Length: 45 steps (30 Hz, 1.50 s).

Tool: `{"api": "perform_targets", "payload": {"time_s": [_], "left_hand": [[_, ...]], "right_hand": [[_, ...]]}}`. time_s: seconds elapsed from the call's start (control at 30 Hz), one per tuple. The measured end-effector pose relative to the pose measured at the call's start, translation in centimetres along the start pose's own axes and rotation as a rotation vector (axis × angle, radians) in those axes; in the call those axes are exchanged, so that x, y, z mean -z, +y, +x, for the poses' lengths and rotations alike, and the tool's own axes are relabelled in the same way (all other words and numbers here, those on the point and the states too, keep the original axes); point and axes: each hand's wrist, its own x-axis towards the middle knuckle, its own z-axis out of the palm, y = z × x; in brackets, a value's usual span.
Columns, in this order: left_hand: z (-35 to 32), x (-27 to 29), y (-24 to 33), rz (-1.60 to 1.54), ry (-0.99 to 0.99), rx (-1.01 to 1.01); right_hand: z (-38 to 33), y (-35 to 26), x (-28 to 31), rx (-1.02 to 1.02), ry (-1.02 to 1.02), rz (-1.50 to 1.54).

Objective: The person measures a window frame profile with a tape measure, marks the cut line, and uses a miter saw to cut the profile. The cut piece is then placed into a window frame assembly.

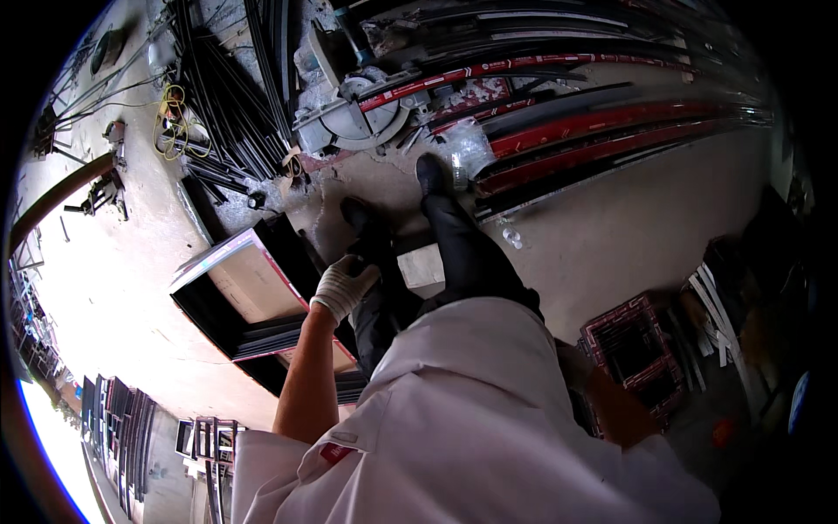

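Note:
My left hand (345,284), in a white work glove, has its fingers curled over the right side of a black rectangular metal frame (229,258) with a pink taped edge. The frame stands tilted on the concrete floor beside my left knee. More black profiles (266,336) lie under its lower side. My right hand (572,362) is mostly hidden behind my white shirt. Only a grey gloved bit and the forearm show, close to a stack of small red-and-black frames (633,345) on the floor.
A mitre saw (358,118) stands ahead of my shoes. Long profiles with red tape (611,135) stretch to the right, a bundle of black profiles (227,105) and a yellow cable (173,122) lie at the left. More frames (209,445) lean at the lower left.

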Motion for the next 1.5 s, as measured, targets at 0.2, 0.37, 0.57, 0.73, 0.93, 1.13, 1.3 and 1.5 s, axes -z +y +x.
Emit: {"api": "perform_targets", "payload": {"time_s": [0.2,0.37,0.57,0.73,0.93,1.13,1.3,1.5], "left_hand": [[8.3,1.5,-5.4,-0.002,-0.079,0.015],[12.8,3.4,-6.6,0.021,-0.119,0.049],[19.5,3.6,-13.4,0.014,-0.091,-0.019],[24.9,3.5,-15.5,0.065,-0.146,-0.008],[31.6,3.4,-18.3,0.133,0.032,-0.117],[39.0,3.3,-15.8,0.281,-0.093,-0.209],[39.0,5.2,-15.0,0.425,0.072,-0.442],[35.7,6.1,-12.2,0.38,0.278,-0.606]], "right_hand": [[3.9,1.5,-3.3,0.305,0.119,-1.586],[11.4,3.2,-5.1,0.02,0.238,-1.263],[18.9,0.9,-4.1,-0.055,0.328,-1.18],[24.8,-4.0,-1.2,-0.065,0.458,-1.142],[36.4,-16.3,5.2,0.083,0.62,-1.075],[45.3,-36.1,11.0,0.579,0.751,-0.963],[48.0,-43.5,-17.5,1.118,0.472,-1.057],[49.9,-34.0,-33.2,1.265,-0.134,-1.628]]}}
